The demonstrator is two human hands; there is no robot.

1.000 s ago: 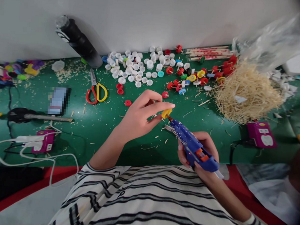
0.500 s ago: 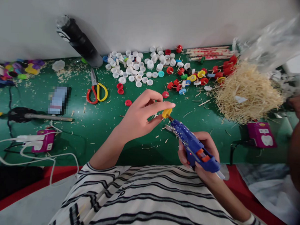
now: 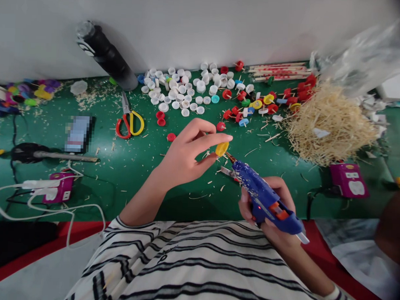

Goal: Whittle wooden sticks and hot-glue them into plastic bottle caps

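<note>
Between the thumb and forefinger of my left hand (image 3: pixel 193 156) is a yellow bottle cap (image 3: pixel 221 149), its inner side turned towards the right. My right hand (image 3: pixel 266 205) is wrapped round a blue glue gun (image 3: pixel 262 191) with orange parts and a small red light. The gun's tip points up and left, a short gap from the cap. Under the tip, a metal blade (image 3: pixel 227 172) lies on the green table (image 3: pixel 185 202). A red cap (image 3: pixel 221 126) is just beyond my left fingertips.
White caps (image 3: pixel 180 90), coloured caps with sticks (image 3: pixel 244 108), and straw (image 3: pixel 332 124) cover the back. Scissors (image 3: pixel 130 121), a phone (image 3: pixel 78 133), a black bottle (image 3: pixel 106 55) and white cables (image 3: pixel 86 207) lie left. Another person's arm (image 3: pixel 390 226) shows at right.
The glue gun has moved a little right and down, its tip away from the yellow cap. That cap has tilted in my left fingers. The other person's arm has shifted at the right edge.
</note>
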